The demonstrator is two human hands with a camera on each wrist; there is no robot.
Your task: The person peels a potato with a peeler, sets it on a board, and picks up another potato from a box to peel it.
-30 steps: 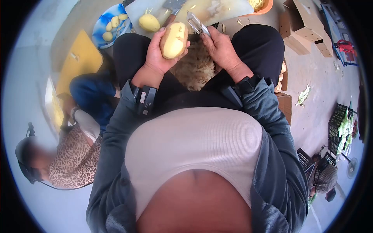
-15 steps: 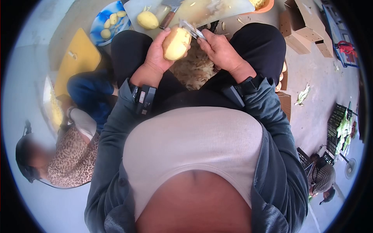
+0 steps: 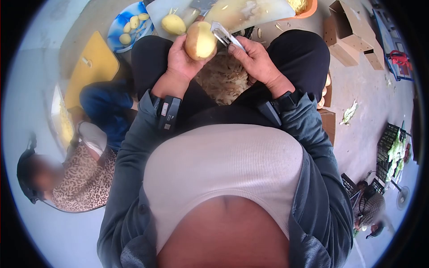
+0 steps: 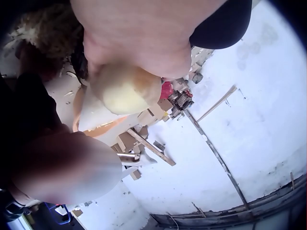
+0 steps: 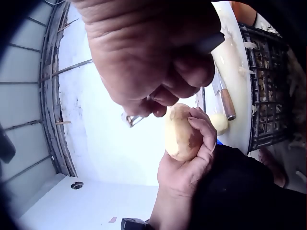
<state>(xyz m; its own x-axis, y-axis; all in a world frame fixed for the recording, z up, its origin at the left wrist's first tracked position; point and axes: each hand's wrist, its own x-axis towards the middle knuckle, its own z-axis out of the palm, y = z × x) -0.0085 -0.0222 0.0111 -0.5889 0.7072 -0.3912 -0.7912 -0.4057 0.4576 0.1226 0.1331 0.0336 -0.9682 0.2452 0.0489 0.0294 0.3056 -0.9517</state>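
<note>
My left hand (image 3: 181, 64) grips a partly peeled potato (image 3: 201, 41), thumb along its left side. Brown skin covers the potato's left half in the head view, and bare yellow flesh its right. In the right wrist view, fingers wrap its far side, with brown skin patches near them. A metal peeler (image 3: 222, 35) is held in my right hand (image 3: 259, 66), its head right at the potato's upper right edge. Below both hands lies a heap of peelings (image 3: 223, 80) between the knees. A peeled potato (image 3: 173, 24) rests on the cutting board (image 3: 254, 9) just beyond the left hand.
A knife with a wooden handle (image 5: 228, 103) lies on the board, above a black crate (image 5: 266, 86). Small peeled potatoes sit on a blue-and-white plate (image 3: 117, 27). An orange bowl (image 3: 309, 9) holds shreds. Cardboard boxes (image 3: 348, 33) stand right; another person (image 3: 85, 178) sits left.
The peeler came in to the potato's top, then shifted slightly up. The potato has turned in my left hand, and a broad brown-skinned side now shows on the left.
</note>
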